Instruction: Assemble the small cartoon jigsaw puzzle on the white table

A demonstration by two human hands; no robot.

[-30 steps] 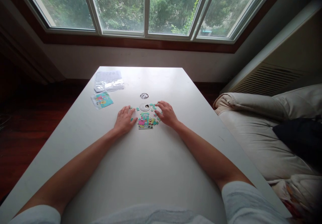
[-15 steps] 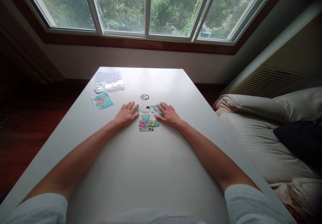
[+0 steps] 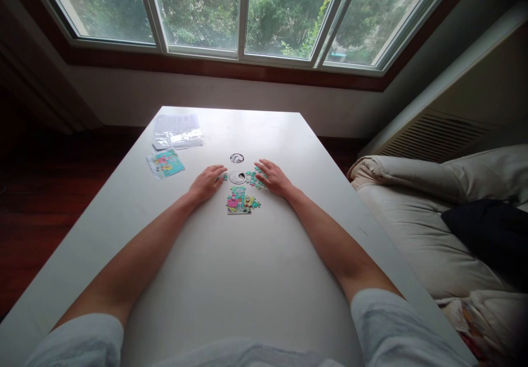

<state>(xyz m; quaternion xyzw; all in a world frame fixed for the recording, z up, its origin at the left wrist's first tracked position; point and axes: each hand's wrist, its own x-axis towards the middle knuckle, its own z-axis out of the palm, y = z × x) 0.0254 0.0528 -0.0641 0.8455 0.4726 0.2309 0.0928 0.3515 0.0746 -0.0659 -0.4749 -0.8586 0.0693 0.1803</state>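
Observation:
A partly joined jigsaw puzzle (image 3: pixel 239 201) with pink, teal and yellow cartoon figures lies on the white table (image 3: pixel 243 279). Beyond it, several loose teal puzzle pieces (image 3: pixel 252 178) are spread beside a round silver-grey disc (image 3: pixel 237 177). My right hand (image 3: pixel 274 177) rests over the right part of these pieces, fingers apart, hiding some of them. On the other side, my left hand (image 3: pixel 208 182) lies on the table with its fingers stretched toward a small teal piece (image 3: pixel 225 177) at its fingertips. Neither hand visibly grips anything.
A second round disc (image 3: pixel 236 158) lies farther back. At the far left of the table are a clear plastic sleeve with paper (image 3: pixel 178 131) and a printed picture card (image 3: pixel 165 163). A cream sofa (image 3: pixel 404 218) with a dark cushion (image 3: pixel 487 235) stands along the right side.
My right hand has moved slightly forward and left over the loose pieces. My left hand's fingers have drawn closer together. The joined puzzle stays in place.

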